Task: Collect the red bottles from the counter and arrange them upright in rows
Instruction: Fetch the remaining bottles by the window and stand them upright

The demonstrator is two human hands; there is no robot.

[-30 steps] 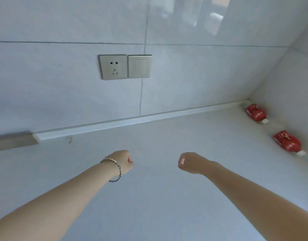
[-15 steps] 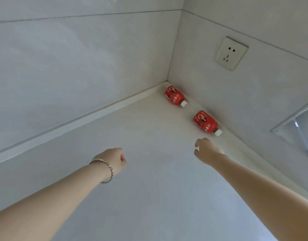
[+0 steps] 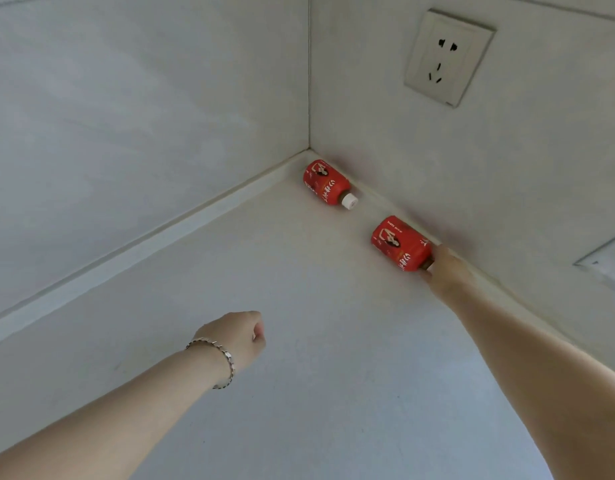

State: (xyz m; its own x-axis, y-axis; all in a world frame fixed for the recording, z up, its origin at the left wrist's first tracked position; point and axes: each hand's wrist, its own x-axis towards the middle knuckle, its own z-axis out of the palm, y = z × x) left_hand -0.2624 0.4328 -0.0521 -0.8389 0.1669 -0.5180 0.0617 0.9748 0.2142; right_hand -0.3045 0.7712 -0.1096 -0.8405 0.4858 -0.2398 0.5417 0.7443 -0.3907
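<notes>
Two red bottles — on their sides

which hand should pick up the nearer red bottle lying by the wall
Right. The right hand is already at the cap end of the nearer bottle lying along the wall, while the left hand hovers curled over bare counter, well short.

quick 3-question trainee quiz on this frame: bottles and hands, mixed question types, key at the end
1. True or false: both red bottles stand upright.
2. Which hand is at the cap end of the near bottle? A) left hand B) right hand C) neither
3. Fill in: the far bottle lies in the corner with its white cap pointing ____ the corner.

Key:
1. False; both lie on their sides along the wall.
2. B; the right hand covers the cap end, while the left hand is curled above the counter, touching nothing.
3. Away from.
</notes>
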